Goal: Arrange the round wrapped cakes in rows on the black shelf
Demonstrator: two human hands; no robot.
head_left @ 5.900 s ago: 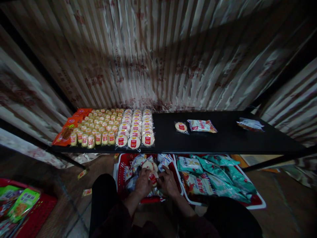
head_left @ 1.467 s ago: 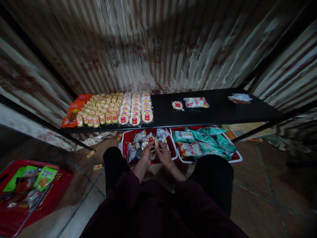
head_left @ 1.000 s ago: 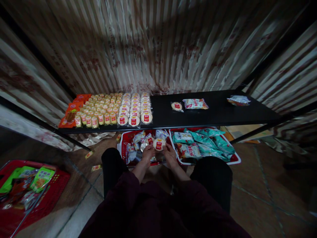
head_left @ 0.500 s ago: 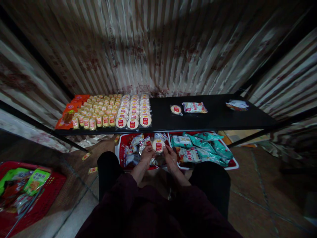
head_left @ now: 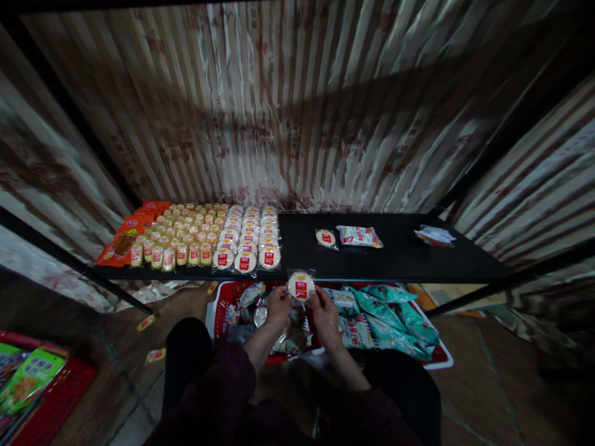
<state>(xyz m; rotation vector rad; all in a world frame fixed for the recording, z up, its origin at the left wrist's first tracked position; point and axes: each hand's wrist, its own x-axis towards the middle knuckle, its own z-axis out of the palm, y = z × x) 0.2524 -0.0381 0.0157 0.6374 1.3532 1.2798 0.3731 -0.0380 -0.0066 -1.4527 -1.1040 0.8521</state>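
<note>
Between my two hands is a round, pale wrapped rice cracker (head_left: 301, 287) with a red and yellow label, held upright just below the front edge of the black shelf (head_left: 390, 263). My left hand (head_left: 278, 308) pinches its left side, and my right hand (head_left: 324, 314) grips the right side. Rows of the same wrapped crackers (head_left: 245, 261) stand on the shelf, left of the middle. Beside them are many small cylindrical yellow packs (head_left: 169, 257). Under my hands sits a red basket with a white rim (head_left: 212, 319), filled with mixed packets.
Orange packets (head_left: 116, 248) lie at the shelf's left end. Farther right are a single cracker (head_left: 326, 238), a striped packet (head_left: 359, 236) and a white packet (head_left: 434, 235). Teal bags (head_left: 400, 316) fill the right basket. Another red basket (head_left: 69, 393) stands on the floor at left.
Both hands have lifted the cracker from over the baskets toward the shelf's front edge. The camera view has tilted upward, so the shelf sits lower in the picture.
</note>
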